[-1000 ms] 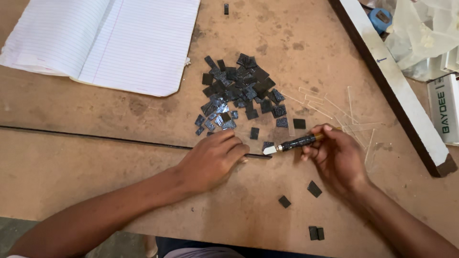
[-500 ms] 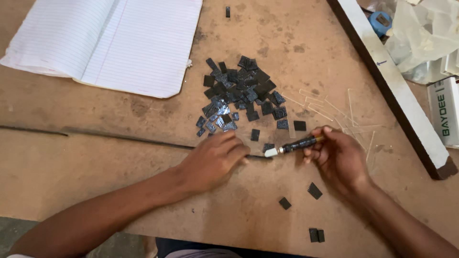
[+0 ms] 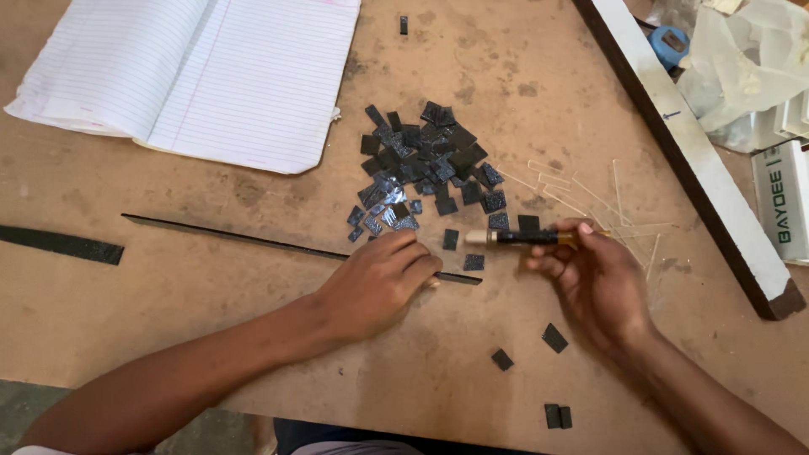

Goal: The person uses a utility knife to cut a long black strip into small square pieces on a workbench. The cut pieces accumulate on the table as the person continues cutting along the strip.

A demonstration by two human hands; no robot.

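A brown board table (image 3: 211, 337) filled nearly the whole view, its surface scuffed and dusty. An open lined notebook (image 3: 202, 76) lay at its far left, and a long white batten with a dark edge (image 3: 699, 160) ran slantwise down the right side, with crumpled clear plastic (image 3: 750, 67) beyond it.

Across the middle lay a long thin black strip (image 3: 253, 240), running from the left towards the centre, where the left hand (image 3: 379, 282) pressed down on it. That hand was curled, knuckles up, the fingers folded over the strip near its right end — whether they pinched it or merely pinned it to the table could not be told. A second, shorter black strip (image 3: 59, 244) lay at the left edge, well apart.

The right hand (image 3: 602, 282) was closed around a slim dark cutter with a pale tip (image 3: 522, 238), held roughly level, the tip pointing left towards the left hand and lying just above the strip's end.

Behind both hands sat a heap of small black cut squares (image 3: 425, 168), with strays scattered near — one (image 3: 474, 262) just beside the strip's end, others (image 3: 554, 337) nearer the table's front edge. Thin clear slivers (image 3: 581, 194) lay beside the right hand.
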